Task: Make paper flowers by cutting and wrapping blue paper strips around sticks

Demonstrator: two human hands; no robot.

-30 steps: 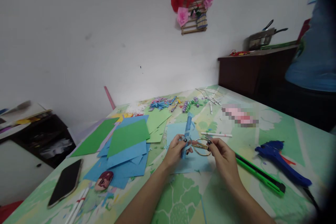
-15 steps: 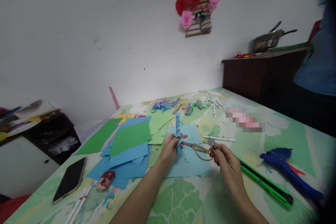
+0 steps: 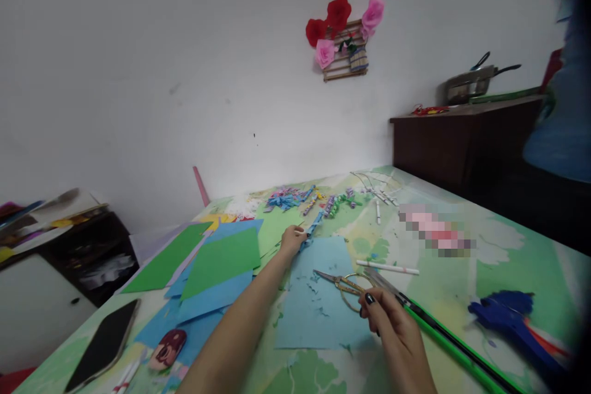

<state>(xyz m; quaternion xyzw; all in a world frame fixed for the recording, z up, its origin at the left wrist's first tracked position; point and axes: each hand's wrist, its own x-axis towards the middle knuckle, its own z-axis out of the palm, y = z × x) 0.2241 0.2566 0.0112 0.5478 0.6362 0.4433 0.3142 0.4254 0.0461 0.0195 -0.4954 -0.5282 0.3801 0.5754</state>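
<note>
My right hand (image 3: 392,326) is closed on one gold handle loop of a small pair of scissors (image 3: 339,280), whose blades point left over a light blue sheet of paper (image 3: 318,320). Farther off, my left hand (image 3: 292,240) reaches to the sheet's upper left corner with closed fingers. They are on a thin blue paper roll (image 3: 316,221), which slants away toward the rolled paper pieces; its near end is partly hidden. Small blue scraps (image 3: 318,295) lie scattered on the sheet. Beside my right hand lies a green utility knife (image 3: 443,332).
Green sheets (image 3: 224,261) lie on blue ones at left, near a phone (image 3: 104,345). Curled strips (image 3: 284,197) and patterned paper rolls (image 3: 339,204) are at the back. A white stick (image 3: 388,267) and blue glue gun (image 3: 512,326) lie at right. A person (image 3: 561,111) stands beyond.
My left hand has moved forward with the blue roll, away from the scissors, and the roll now tilts to the right. My right hand still holds the scissors, lower in view.
</note>
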